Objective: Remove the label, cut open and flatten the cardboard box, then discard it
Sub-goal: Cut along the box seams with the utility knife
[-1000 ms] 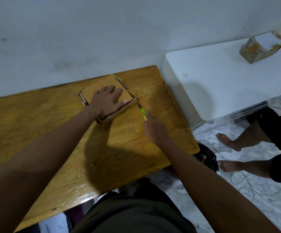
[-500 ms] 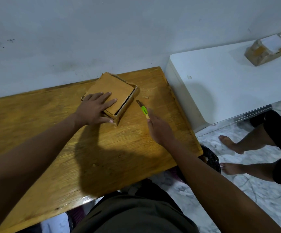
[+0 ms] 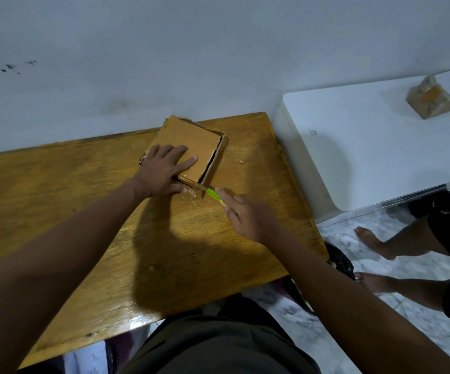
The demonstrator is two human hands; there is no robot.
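2 hands: left hand flat on box, long axis toward wall; right hand grips cutter.

A plain room in a home — bare, lived-in, makeshift.

A varnished wooden table stands against a scuffed, pale painted wall, with a white cabinet or appliance top just beside it; the floor is marbled tile, and another person's bare feet rest on it — no shop or office fittings.
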